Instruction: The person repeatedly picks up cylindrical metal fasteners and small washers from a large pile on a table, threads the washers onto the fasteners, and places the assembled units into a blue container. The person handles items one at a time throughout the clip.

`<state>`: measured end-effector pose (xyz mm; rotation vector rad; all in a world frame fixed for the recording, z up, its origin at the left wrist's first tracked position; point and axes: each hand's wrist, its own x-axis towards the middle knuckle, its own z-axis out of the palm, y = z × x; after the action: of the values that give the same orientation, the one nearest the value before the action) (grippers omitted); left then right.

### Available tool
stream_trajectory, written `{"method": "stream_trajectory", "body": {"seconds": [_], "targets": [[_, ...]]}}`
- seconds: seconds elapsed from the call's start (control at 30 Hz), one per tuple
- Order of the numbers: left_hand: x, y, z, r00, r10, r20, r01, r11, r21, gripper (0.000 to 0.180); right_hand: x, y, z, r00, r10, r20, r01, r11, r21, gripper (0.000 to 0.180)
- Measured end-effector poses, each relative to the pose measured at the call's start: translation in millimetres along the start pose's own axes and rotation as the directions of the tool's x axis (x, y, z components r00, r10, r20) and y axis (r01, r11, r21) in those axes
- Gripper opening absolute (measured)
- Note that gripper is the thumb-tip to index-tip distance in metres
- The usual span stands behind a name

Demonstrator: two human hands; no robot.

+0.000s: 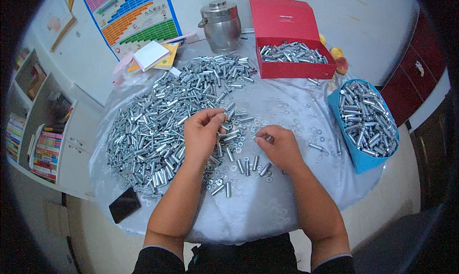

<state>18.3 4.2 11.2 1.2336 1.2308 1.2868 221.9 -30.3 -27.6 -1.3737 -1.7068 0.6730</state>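
Behind the metal pieces [143, 135] stands a canister [222, 28]

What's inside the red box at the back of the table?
The red box holds a jumbled heap of silvery metal fasteners. Only the upper ones show; they cover anything deeper, and the box's bottom can't be seen.
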Motion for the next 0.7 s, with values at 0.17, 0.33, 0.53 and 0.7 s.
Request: {"method": "stream_trajectory", "body": {"seconds": [0.17, 0.33, 0.53, 0.7], "targets": [[2.9, -1.7, -8.7, 0.999, 0.003, -0.033, -0.006, 0.997, -0.083, 0.017, 3.9, 8.2, -3.3, 0.991, 0.113, -0.076, -0.114, 0.993, -0.01, 0.016], [10.9, -1.8, -24.6, 0.992, 0.105, 0.064, -0.117, 0.967, 0.225, 0.016, 6.8, 13.7, -5.7, 0.997, 0.069, -0.047, -0.071, 0.996, -0.055, 0.015], [13.6, -11.4, -39.4, 0.845, 0.315, 0.433, -0.532, 0.404, 0.744, 0.021, 5.5, 6.2, 1.5, 0.999, -0.011, -0.041, 0.008, 0.997, -0.074, 0.015], [8.7, -17.6, -29.4, 0.879, 0.199, 0.433, -0.477, 0.336, 0.813, 0.023, 5.0, -3.3, -0.9, 0.999, 0.043, -0.032, -0.045, 0.995, -0.085, 0.016]]}}
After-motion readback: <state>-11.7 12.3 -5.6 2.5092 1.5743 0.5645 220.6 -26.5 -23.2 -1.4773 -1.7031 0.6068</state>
